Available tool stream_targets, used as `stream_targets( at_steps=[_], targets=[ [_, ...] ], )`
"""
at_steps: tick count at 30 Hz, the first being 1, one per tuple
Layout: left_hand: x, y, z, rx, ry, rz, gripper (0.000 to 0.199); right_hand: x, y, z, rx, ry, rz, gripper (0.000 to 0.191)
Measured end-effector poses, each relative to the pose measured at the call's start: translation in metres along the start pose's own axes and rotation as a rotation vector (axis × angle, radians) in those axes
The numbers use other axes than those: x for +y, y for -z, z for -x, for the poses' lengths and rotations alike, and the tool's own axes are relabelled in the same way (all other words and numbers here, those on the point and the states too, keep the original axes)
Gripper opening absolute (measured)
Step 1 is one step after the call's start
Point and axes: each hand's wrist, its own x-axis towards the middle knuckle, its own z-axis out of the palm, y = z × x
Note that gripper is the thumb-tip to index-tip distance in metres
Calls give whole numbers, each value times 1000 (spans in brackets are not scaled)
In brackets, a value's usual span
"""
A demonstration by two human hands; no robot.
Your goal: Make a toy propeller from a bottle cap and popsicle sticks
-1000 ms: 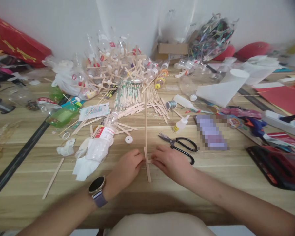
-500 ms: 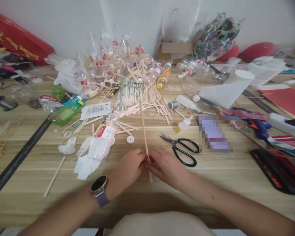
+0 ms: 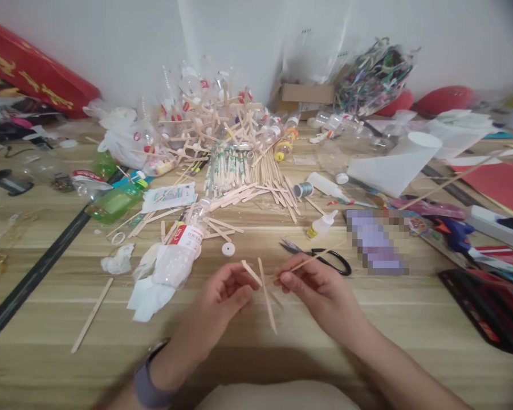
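My right hand [image 3: 318, 285] pinches a long thin wooden stick [image 3: 305, 262], which slants up to the right over the scissors. At its near end, between my hands, are two flat wooden craft sticks, a longer craft stick [image 3: 268, 302] and a shorter-looking one [image 3: 252, 274]; they cross or nearly meet, and how they join is unclear. Beside them my left hand [image 3: 228, 293] is half curled, thumb apart from the fingers, its fingertips close to the shorter stick. Black-handled scissors [image 3: 342, 262] lie partly behind my right hand. A small white wheel-like disc [image 3: 228, 249] rests beyond my left hand.
A plastic bottle [image 3: 188, 230] and a loose craft stick [image 3: 92, 316] lie to the left. Further back are a glue bottle [image 3: 322, 226], a thread spool [image 3: 302, 189] and piled craft sticks [image 3: 239, 196]. A black-and-red case [image 3: 487, 313] sits at the right.
The long stick has swung from pointing away from me to slanting right, carried by my right hand. My hands have moved apart, and the crossed craft sticks now show between them.
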Motion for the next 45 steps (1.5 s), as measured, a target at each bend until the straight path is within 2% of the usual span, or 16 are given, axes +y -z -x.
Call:
stream_targets(
  at_steps=[3, 7, 11, 14, 17, 24, 31, 39, 45],
  targets=[
    [-3, -13, 2, -13, 47, 258, 42, 6, -7, 1, -16, -50, -111, 39],
    [-8, -17, -2, -77, 82, 391, 38, 13, -13, 0, -19, -43, -236, 34],
    [-12, -17, -5, -152, 172, 551, 39, 22, -17, 3, 21, 63, -286, 30],
    [-17, -18, -4, -240, 258, 729, 38, 28, -19, 6, 55, 163, -284, 17],
    [-24, -17, -2, -330, 265, 849, 37, 31, -19, 7, 41, 247, -256, 7],
    [-37, -13, 1, -330, 386, 795, 34, 30, -18, 8, -12, 295, -216, 17],
    [-35, -14, -1, -318, 479, 771, 39, 37, -21, 13, 2, 308, -194, 22],
    [-26, -13, -6, -402, 374, 764, 37, 41, -21, 17, 23, 271, -178, 25],
    [-22, -12, -10, -366, 358, 730, 37, 43, -22, 17, 32, 257, -155, 30]
  ],
)
